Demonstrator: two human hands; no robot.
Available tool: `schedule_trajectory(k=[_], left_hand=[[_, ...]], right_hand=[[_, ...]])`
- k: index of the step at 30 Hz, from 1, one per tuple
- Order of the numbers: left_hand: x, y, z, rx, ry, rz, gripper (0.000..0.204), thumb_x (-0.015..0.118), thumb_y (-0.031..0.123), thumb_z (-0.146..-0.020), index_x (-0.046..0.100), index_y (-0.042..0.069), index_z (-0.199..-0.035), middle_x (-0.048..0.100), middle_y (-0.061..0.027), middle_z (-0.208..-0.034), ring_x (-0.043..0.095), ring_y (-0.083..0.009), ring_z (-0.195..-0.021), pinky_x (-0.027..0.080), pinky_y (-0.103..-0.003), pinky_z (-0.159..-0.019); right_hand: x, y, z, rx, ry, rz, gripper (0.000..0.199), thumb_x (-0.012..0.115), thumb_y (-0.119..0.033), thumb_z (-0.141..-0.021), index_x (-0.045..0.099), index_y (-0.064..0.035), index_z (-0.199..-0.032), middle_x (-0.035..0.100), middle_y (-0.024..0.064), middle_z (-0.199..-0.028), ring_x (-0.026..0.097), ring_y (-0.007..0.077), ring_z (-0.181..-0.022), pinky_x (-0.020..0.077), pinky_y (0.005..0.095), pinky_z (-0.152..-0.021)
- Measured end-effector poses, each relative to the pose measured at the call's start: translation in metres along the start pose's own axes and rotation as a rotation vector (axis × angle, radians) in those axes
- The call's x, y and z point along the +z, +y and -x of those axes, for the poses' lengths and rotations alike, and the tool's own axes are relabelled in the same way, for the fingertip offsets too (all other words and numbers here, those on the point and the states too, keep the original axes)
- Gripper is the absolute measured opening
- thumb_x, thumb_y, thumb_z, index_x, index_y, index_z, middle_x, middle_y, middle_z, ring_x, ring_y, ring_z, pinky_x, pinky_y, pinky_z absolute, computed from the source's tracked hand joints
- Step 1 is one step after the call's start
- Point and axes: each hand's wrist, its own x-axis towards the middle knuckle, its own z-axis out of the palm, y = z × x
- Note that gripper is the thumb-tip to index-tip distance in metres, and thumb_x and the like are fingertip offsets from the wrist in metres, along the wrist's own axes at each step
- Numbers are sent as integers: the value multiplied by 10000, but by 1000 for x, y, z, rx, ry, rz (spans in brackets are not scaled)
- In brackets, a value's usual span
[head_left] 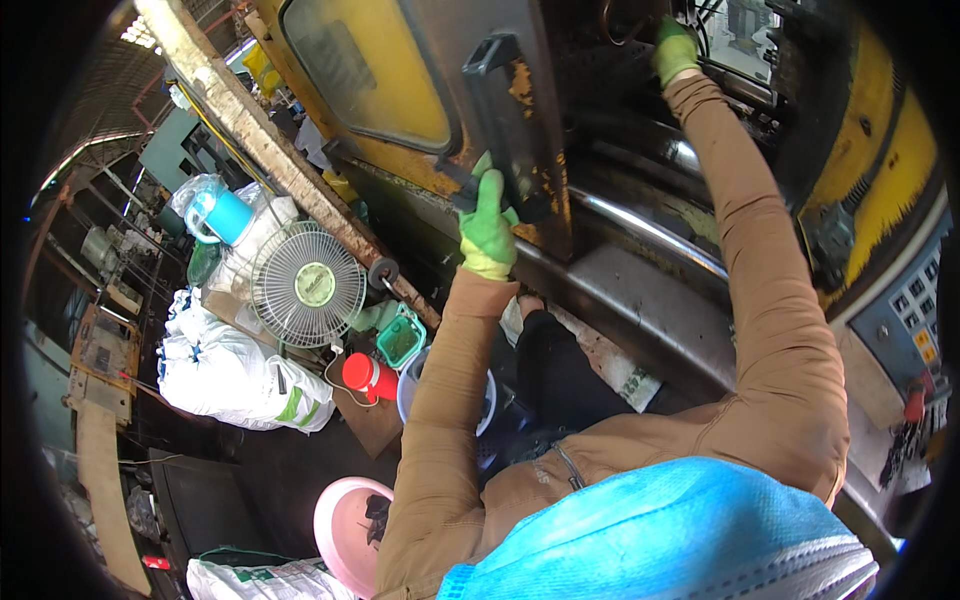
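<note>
My left hand, in a green glove, grips the black handle of a yellow sliding machine door with a window. My right hand, also green-gloved, reaches up into the dark inside of the machine near the top of the view; its fingers are closed on something small that I cannot make out. Both arms wear brown sleeves. A shiny steel bar runs below the door.
A control panel with buttons sits at the right. To the left stand a small fan, a blue jug, a red jar, a green basket, white sacks and a pink basin.
</note>
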Motion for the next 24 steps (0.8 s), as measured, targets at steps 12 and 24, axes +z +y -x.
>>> schedule_trajectory(k=[12,24], left_hand=[[-30,-42,-60,344,254,-174,416,511,375,-1025,611,-4,-1162,526,7,-686,451,-75,-563,377,-225,-517],[-35,-44,-60,371,206,-196,340,509,340,-1035,614,37,-1148,555,10,-754,493,-81,-613,415,-238,-550]], right_hand=[[125,126,-75,479,121,-436,438,523,-393,-958,655,-46,-1190,689,214,-1107,639,391,-1060,488,455,-918],[87,102,-51,687,451,-516,394,509,-350,-922,661,-29,-1092,693,240,-1004,651,446,-979,508,463,-834]])
